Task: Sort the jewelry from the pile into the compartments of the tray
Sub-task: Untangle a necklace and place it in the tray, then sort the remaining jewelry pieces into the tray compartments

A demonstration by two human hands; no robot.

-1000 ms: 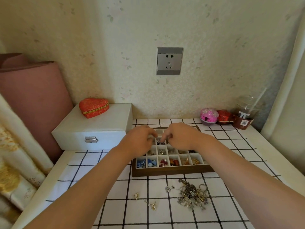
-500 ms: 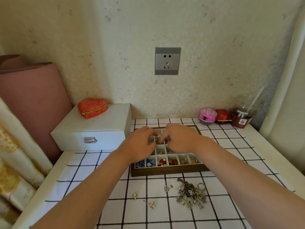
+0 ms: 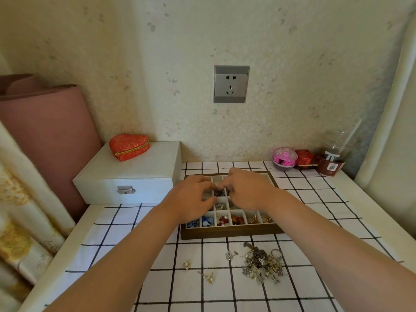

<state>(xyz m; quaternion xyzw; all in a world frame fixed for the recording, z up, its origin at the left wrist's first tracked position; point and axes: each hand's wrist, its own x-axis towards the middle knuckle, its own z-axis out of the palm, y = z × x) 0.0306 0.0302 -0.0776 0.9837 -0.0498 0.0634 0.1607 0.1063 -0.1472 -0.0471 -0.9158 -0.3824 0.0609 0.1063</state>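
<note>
Fingers [image 3: 225, 180] of left hand [image 3: 191, 199] and right hand [image 3: 247, 190] are curling over a dark chain [image 3: 219, 194], probably tucking it into one tray [image 3: 225, 231] compartment; whether they are pinching it, I cannot tell.

Slightly wider gap between fingers [image 3: 208, 179] over the dark chain [image 3: 219, 193].

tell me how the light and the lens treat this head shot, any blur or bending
Head view: soft, warm, even light, no glare on the white black-gridded tablecloth; the wide lens bows the pale upright strip at right and swells both forearms; the tangled silver jewelry pile is too small to tell pieces apart; left hand and right hand over the wooden compartment tray look slightly soft.
</note>
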